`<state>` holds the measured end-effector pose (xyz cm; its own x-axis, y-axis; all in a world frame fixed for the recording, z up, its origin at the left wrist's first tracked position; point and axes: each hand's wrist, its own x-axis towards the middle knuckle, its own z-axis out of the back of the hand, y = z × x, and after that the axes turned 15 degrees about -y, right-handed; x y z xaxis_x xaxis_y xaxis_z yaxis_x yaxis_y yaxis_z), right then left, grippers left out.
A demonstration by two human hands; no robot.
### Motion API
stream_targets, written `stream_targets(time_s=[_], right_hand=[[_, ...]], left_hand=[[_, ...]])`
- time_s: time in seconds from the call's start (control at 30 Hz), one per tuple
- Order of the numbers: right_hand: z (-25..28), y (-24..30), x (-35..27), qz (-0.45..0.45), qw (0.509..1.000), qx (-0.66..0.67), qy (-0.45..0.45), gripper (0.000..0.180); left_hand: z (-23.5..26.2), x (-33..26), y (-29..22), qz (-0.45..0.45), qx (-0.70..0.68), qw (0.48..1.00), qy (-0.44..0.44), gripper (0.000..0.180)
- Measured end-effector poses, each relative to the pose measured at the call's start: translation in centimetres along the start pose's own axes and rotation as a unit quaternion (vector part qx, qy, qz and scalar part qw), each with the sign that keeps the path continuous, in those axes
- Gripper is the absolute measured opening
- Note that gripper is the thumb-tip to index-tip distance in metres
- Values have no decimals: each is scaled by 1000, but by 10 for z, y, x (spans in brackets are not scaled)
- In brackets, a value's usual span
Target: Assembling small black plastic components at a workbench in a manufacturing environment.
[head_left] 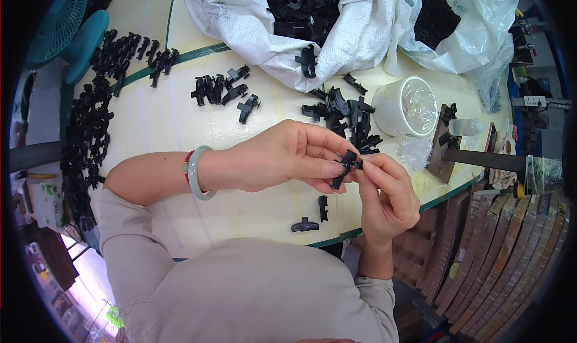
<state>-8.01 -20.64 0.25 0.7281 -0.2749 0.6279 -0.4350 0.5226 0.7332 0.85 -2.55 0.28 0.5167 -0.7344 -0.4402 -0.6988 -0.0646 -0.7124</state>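
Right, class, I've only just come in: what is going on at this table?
A person holds a small black plastic clip part between both hands, the left hand pinching it from above and the right hand gripping it from below, over a cream round table. A loose pile of similar black parts lies just beyond, two more sit near the table edge, and open white sacks of them stand behind, beside a white plastic tub.
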Motion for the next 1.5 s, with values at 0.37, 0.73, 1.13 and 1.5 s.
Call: stream_targets(time_s=[0.37, 0.73, 1.13, 1.5], right_hand=[[0, 4, 4, 47, 998, -39, 10, 25], [1, 10, 1, 81, 994, -69, 31, 25], [9, -6, 2, 26, 999, -39, 22, 33], [83, -3, -14, -63, 946, -264, 176, 25]], left_hand=[[1, 0, 0, -22, 0, 1000, -7, 30], [-1, -4, 3, -40, 31, 998, -42, 26], [-3, -12, 3, -53, 119, 983, -128, 26], [40, -31, 2, -178, 374, 832, -370, 27]])
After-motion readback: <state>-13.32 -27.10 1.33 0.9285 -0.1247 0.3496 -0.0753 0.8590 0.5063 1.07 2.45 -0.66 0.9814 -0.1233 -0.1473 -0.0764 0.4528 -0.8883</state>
